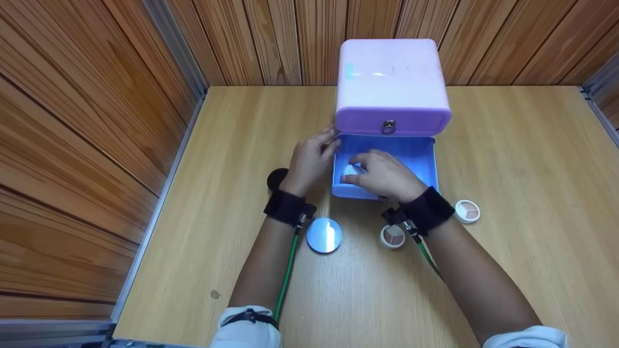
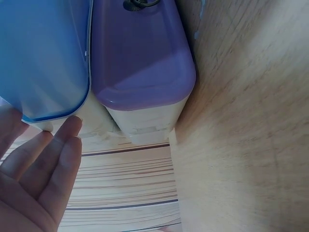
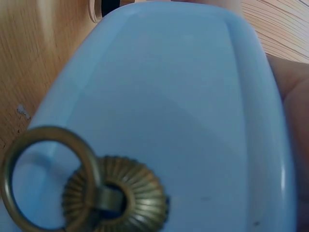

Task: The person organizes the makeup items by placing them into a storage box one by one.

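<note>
A blue drawer [image 1: 416,154] juts out from a pink and purple box [image 1: 391,87]. My left hand [image 1: 312,157] is at the drawer's left side, its fingertips right at the rim. In the left wrist view its fingers [image 2: 60,159] are nearly straight along the drawer's outer wall. Inside the drawer, toward its front left, my right hand [image 1: 387,174] grips a small white round case [image 1: 352,170] between thumb and fingers. Much of that case is hidden by the hand. The right wrist view shows the drawer front [image 3: 164,96] with a brass ring pull [image 3: 87,169].
On the table before the drawer lie a shiny blue-looking disc [image 1: 324,235] and a round compact with a three-part pan [image 1: 392,236]. Another such compact [image 1: 467,211] lies to the right. A black round thing [image 1: 276,179] is partly behind my left wrist. Wood-panelled walls [image 1: 300,43] bound the table.
</note>
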The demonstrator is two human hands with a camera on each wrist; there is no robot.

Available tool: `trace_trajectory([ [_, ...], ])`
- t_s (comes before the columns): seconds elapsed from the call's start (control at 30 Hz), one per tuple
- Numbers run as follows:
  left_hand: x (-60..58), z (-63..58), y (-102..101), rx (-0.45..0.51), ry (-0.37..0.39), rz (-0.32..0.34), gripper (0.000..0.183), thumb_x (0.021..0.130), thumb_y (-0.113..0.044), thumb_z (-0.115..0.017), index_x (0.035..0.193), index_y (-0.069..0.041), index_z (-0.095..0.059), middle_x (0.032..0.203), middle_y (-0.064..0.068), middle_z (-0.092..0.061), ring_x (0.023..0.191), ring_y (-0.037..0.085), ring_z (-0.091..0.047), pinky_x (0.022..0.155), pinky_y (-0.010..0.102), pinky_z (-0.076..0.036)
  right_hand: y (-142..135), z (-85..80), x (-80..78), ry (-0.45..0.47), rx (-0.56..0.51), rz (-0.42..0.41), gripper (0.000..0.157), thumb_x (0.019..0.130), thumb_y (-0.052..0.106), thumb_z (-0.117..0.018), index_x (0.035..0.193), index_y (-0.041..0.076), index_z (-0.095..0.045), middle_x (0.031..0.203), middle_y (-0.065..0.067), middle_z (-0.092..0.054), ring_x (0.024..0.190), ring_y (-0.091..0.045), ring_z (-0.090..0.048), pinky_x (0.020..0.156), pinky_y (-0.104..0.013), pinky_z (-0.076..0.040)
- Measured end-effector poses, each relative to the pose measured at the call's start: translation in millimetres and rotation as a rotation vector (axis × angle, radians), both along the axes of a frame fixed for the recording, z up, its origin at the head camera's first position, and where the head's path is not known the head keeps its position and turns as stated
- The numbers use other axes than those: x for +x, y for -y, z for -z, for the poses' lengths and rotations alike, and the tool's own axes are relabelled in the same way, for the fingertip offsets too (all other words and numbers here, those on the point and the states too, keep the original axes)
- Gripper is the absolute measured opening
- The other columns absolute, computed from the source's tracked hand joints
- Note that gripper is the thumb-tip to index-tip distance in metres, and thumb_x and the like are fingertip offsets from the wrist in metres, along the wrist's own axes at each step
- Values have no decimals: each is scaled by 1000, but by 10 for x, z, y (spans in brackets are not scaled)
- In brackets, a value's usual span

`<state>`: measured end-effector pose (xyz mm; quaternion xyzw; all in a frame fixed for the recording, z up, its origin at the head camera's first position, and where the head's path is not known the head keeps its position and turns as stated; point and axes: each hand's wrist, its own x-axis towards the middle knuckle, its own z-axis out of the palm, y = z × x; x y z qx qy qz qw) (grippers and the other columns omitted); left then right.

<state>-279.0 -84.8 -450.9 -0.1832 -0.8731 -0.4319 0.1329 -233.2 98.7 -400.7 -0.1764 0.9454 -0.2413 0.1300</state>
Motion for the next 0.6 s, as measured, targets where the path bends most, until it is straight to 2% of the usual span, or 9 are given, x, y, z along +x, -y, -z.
trace_trajectory([
  [0.17, 14, 12, -5, 19, 17, -5, 37, 99, -26, -59, 134, -16, -58, 136, -2, -55, 125, 10, -50, 101, 22, -41, -1, 2, 10, 11, -13, 19, 60, 87, 52, -67, 129, 9, -63, 123, -10, -61, 114, -28, -53, 91, -49, -46],
  [0.33, 18, 4, -7, 15, 25, -6, 37, 99, -27, -59, 135, -16, -58, 137, -1, -55, 125, 11, -50, 101, 22, -41, -7, 10, 25, 7, -24, 32, 48, 92, 42, -64, 128, 10, -64, 116, -9, -64, 106, -26, -58, 83, -46, -49],
  [0.47, 19, -4, -4, 19, 19, -4, 37, 99, -26, -60, 134, -15, -58, 136, 0, -55, 125, 11, -50, 102, 21, -40, -19, 11, 45, -21, -11, 30, 37, 98, 32, -56, 126, 9, -65, 115, -9, -65, 101, -26, -58, 83, -46, -49],
  [0.6, 10, 0, 0, 14, -6, -7, 36, 98, -25, -61, 132, -14, -60, 134, 2, -57, 124, 10, -51, 103, 20, -38, -45, 3, 57, -73, 1, 5, 33, 100, 25, -51, 123, 7, -66, 107, -9, -65, 93, -26, -58, 80, -44, -48],
])
